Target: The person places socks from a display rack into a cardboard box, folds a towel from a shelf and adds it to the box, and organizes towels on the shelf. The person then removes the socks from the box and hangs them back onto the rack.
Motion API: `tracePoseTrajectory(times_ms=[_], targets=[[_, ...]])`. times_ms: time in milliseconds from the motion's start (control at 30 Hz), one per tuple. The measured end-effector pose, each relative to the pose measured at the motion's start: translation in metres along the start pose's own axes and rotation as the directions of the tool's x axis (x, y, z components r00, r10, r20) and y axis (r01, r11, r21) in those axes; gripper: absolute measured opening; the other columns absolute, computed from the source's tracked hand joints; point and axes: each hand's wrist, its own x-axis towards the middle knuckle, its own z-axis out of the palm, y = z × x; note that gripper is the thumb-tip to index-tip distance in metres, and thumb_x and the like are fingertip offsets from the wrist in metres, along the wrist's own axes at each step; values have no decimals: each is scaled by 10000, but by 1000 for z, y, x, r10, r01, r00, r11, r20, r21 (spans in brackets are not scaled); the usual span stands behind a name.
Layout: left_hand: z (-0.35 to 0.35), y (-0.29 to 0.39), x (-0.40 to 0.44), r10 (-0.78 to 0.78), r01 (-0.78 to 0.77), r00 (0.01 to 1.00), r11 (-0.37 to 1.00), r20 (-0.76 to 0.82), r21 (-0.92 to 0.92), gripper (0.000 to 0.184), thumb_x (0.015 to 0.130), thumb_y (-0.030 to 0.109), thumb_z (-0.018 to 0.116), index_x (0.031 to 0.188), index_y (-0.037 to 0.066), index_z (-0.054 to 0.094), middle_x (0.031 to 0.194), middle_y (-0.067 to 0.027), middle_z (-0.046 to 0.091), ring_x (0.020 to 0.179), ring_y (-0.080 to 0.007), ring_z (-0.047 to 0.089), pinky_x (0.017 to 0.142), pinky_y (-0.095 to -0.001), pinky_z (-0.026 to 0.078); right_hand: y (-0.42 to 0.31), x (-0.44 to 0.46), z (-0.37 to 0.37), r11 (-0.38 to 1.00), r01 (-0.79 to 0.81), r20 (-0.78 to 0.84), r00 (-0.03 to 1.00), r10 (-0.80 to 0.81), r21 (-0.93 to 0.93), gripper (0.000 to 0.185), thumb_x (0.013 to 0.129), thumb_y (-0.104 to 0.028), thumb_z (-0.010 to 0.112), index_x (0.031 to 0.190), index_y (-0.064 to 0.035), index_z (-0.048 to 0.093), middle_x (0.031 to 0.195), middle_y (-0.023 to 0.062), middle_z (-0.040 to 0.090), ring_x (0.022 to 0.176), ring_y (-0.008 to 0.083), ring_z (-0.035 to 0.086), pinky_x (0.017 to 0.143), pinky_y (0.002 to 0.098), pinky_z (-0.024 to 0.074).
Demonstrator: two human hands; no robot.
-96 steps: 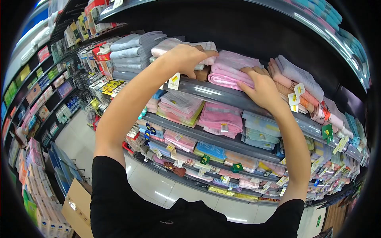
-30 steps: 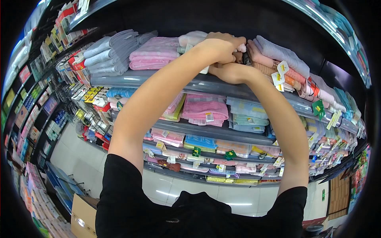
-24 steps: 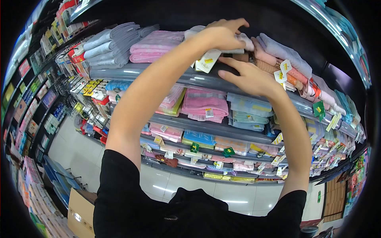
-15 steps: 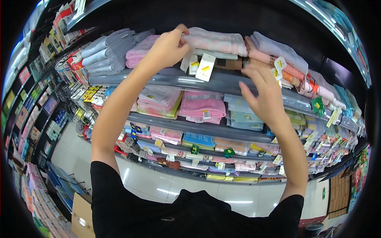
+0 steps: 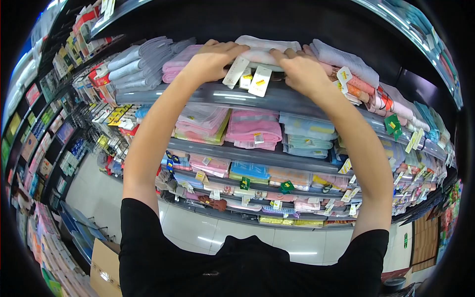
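A folded white-and-pink towel (image 5: pixel 264 43) lies on the upper shelf, on top of a pale folded towel. My left hand (image 5: pixel 213 60) grips its left side, fingers bent over the edge and the thumb side hidden. At the right front corner, my right hand (image 5: pixel 301 70) holds the same towel between curled fingers and a mostly hidden thumb. White tags hang in front between my hands, among them a tag with a yellow sticker (image 5: pixel 260 81). Pink folded towels (image 5: pixel 179 63) sit just left of my left hand, and a grey-lilac towel (image 5: pixel 344 60) lies right of my right hand.
Stacked grey-blue towels (image 5: pixel 141 64) stand at the upper left. The grey shelf edge (image 5: pixel 232 96) runs beneath my forearms. Lower shelves hold more folded towels, including a pink stack (image 5: pixel 254 128). A cardboard box (image 5: pixel 105 267) stands on the floor at lower left.
My right hand has moved up from in front of the shelf edge onto the towel's right side. My left hand has lowered its fingers onto the left side. The towel's front looks bunched.
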Motion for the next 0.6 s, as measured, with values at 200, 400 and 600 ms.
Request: tracePoseTrajectory(times_ms=[200, 400, 600], targets=[[-34, 5, -11, -95, 100, 995, 973, 33, -206, 593, 769, 200, 751, 1324, 143, 550, 1228, -107, 639, 1051, -322, 624, 944, -409, 461, 13, -12, -24, 961, -57, 47, 998, 46, 271, 593, 727, -96, 709, 1282, -104, 500, 1079, 211, 654, 1038, 421, 624, 883, 502, 514], [-56, 29, -43, -25, 10, 994, 989, -103, -146, 695, 681, 130, 812, 1327, 173, 557, 1379, -84, 536, 1208, -302, 529, 986, -422, 429, -4, -40, -35, 978, 84, -257, 966, -32, 192, 474, 763, -134, 701, 1210, -87, 550, 1233, 190, 580, 1171, 403, 531, 964, 487, 462], [-50, 61, -43, 81, -69, 984, 994, -159, 82, 652, 671, 143, 803, 1283, 204, 588, 1389, -45, 513, 1209, -267, 518, 975, -408, 423, -58, -53, -38, 962, 149, -283, 956, -80, 230, 409, 703, -200, 784, 1048, -63, 610, 1301, 146, 536, 1247, 353, 458, 1031, 489, 372]])
